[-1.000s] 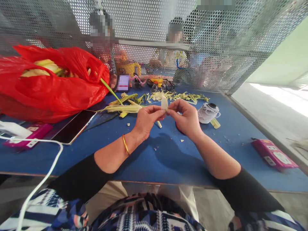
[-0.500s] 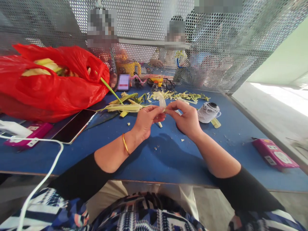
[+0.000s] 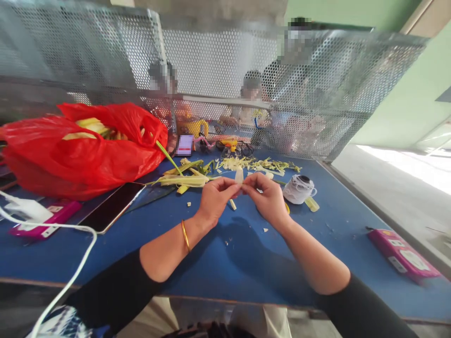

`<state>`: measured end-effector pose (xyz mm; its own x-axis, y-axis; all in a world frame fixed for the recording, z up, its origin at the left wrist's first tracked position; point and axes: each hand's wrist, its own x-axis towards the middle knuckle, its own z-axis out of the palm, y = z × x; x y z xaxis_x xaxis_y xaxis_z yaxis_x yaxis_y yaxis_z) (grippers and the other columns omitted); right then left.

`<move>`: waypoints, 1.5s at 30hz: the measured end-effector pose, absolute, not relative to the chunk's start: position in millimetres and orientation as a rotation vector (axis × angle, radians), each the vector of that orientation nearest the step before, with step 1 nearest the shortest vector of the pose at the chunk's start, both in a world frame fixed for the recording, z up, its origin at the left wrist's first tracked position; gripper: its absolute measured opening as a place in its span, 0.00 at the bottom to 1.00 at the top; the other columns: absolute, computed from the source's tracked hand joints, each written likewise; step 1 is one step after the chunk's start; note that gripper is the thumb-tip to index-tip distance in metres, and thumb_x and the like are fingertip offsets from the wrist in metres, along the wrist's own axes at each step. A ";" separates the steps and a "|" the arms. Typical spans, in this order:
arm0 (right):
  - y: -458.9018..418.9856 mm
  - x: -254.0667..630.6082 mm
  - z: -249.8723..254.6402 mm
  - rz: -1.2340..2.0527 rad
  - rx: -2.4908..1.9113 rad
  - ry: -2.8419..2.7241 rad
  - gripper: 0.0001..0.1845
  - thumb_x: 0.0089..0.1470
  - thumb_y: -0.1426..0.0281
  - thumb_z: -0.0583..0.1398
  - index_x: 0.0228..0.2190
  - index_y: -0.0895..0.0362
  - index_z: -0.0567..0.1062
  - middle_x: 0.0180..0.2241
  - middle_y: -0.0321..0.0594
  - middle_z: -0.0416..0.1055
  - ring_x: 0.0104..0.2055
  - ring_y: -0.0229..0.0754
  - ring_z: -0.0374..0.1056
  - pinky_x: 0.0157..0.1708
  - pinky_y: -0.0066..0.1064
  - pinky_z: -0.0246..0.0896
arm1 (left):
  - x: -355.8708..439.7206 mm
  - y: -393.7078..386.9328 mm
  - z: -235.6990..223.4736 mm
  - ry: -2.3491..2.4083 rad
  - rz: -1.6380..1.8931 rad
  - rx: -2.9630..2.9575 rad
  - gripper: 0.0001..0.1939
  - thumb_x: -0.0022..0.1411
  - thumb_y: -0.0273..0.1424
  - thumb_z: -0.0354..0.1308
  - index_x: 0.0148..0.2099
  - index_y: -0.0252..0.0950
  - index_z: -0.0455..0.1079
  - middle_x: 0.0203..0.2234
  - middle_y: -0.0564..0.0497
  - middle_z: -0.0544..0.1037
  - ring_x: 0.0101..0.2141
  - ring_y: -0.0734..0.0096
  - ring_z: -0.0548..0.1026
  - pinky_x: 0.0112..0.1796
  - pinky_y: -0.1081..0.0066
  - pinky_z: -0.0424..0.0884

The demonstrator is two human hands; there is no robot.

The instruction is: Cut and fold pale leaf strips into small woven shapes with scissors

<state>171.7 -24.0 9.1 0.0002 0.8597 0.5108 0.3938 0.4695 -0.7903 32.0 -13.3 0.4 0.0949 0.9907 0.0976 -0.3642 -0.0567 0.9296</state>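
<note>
Over the blue table (image 3: pixel 207 263), my left hand (image 3: pixel 219 199) and my right hand (image 3: pixel 265 196) meet at the fingertips. Both pinch the lower end of a small pale piece of husk (image 3: pixel 239 175), which stands up between them. Just beyond the hands lie long yellow-green husk leaves (image 3: pixel 186 180) and a heap of thin cut shreds (image 3: pixel 243 163). A spool of white thread (image 3: pixel 299 189) is close to my right hand, with a flat strip of husk (image 3: pixel 312 203) beside it.
On the left is a red plastic bag (image 3: pixel 84 164) with husks inside. A dark tablet-like device (image 3: pixel 112 209), a magenta box (image 3: pixel 52 220) and a white cable (image 3: pixel 82 256) lie nearer. Another magenta box (image 3: pixel 403 253) sits right. Behind a perforated metal screen (image 3: pixel 218 61) are people.
The camera view has tipped upward, so the table and hands appear lower. My fingers still pinch the pale husk piece, which now looks straighter.
</note>
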 end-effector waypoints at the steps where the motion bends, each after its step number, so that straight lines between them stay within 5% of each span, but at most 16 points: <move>1: -24.5 171.2 9.4 0.519 -1.116 -1.603 0.08 0.50 0.64 0.62 0.25 0.55 0.71 0.22 0.33 0.71 0.26 0.37 0.65 0.30 0.30 0.61 | 31.8 -13.6 1.3 0.821 1.334 1.030 0.10 0.40 0.34 0.70 0.24 0.36 0.75 0.19 0.54 0.76 0.24 0.74 0.73 0.33 0.71 0.71; 19: -23.6 169.0 9.5 0.728 -1.054 -1.428 0.12 0.43 0.61 0.65 0.27 0.54 0.71 0.24 0.35 0.72 0.27 0.41 0.68 0.31 0.33 0.65 | 28.6 -16.7 7.7 0.853 1.321 1.198 0.04 0.43 0.31 0.68 0.25 0.38 0.77 0.22 0.53 0.79 0.27 0.71 0.75 0.35 0.71 0.71; 24: -27.5 166.9 8.8 0.522 -1.073 -1.527 0.09 0.49 0.62 0.61 0.25 0.53 0.69 0.22 0.34 0.70 0.26 0.40 0.66 0.29 0.32 0.63 | 30.3 -16.7 8.7 0.854 1.308 1.114 0.07 0.43 0.34 0.69 0.23 0.37 0.76 0.19 0.53 0.77 0.24 0.72 0.74 0.32 0.72 0.72; 32: -28.6 170.3 8.8 0.184 -1.146 -1.753 0.04 0.53 0.69 0.59 0.26 0.51 0.73 0.27 0.37 0.76 0.32 0.44 0.70 0.39 0.37 0.62 | 27.8 -14.2 7.7 0.848 1.257 0.945 0.14 0.38 0.38 0.73 0.21 0.35 0.74 0.18 0.53 0.76 0.23 0.74 0.74 0.31 0.73 0.72; 45: -30.7 161.4 -5.3 0.145 -1.205 -1.632 0.05 0.52 0.70 0.58 0.25 0.52 0.71 0.28 0.38 0.74 0.32 0.44 0.69 0.37 0.37 0.60 | 31.6 -13.0 0.8 0.731 1.170 0.687 0.13 0.35 0.25 0.74 0.25 0.33 0.74 0.22 0.53 0.78 0.26 0.77 0.75 0.35 0.74 0.74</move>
<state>161.4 -30.7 -5.3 0.0607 0.7514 0.6570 0.6240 0.4852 -0.6126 31.6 -13.0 0.8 0.2225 0.9641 -0.1452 -0.5537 0.2475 0.7951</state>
